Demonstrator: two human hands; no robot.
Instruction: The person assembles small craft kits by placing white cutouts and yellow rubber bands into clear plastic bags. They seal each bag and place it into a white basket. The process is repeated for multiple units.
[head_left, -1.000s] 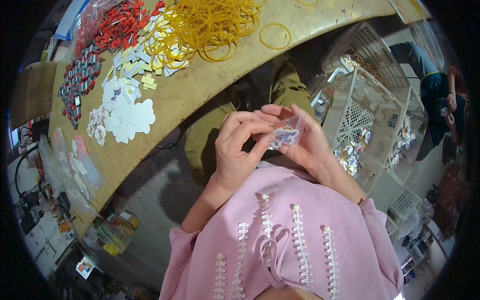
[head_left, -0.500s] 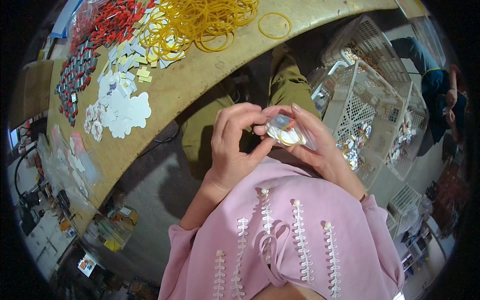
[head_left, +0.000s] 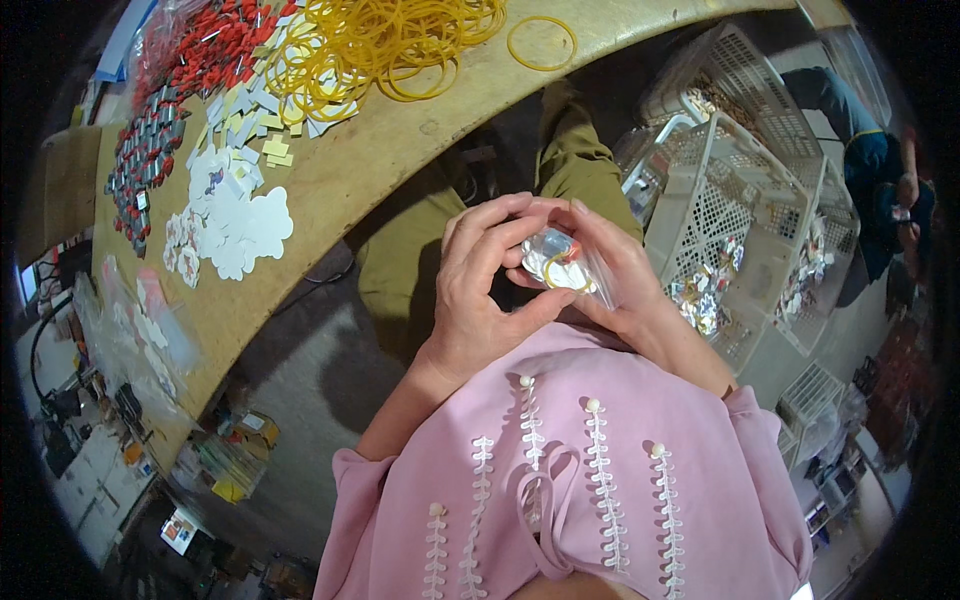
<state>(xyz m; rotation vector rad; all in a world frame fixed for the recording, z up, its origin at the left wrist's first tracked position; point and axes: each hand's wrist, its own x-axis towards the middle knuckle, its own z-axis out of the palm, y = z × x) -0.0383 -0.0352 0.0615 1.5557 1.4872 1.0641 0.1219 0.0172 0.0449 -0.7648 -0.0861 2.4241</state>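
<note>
Above my lap, a small clear plastic bag (head_left: 590, 275) is held between both hands. Through it show white pieces, a yellow rubber band, and a grey-and-red part. My left hand (head_left: 470, 280) pinches the bag from the left, thumb below and fingers curled above. On the other side my right hand (head_left: 632, 285) cups it, partly hiding the contents. Beyond them on the table (head_left: 330, 190) lie a heap of yellow rubber bands (head_left: 400, 45), white shaped cutouts (head_left: 255, 225), small pale-yellow cards (head_left: 277, 150), and grey-and-red parts (head_left: 145, 160).
White plastic crates (head_left: 708, 200) with small bagged items stand on the floor to the right. Another person (head_left: 865, 170) sits past them. Loose plastic bags (head_left: 130, 325) lie at the table's left end. One rubber band (head_left: 543, 69) rests near the table's edge.
My left hand has moved slightly right and closer around the bag. The bag has shifted a little left and turned, showing more of the rubber band and the red part.
</note>
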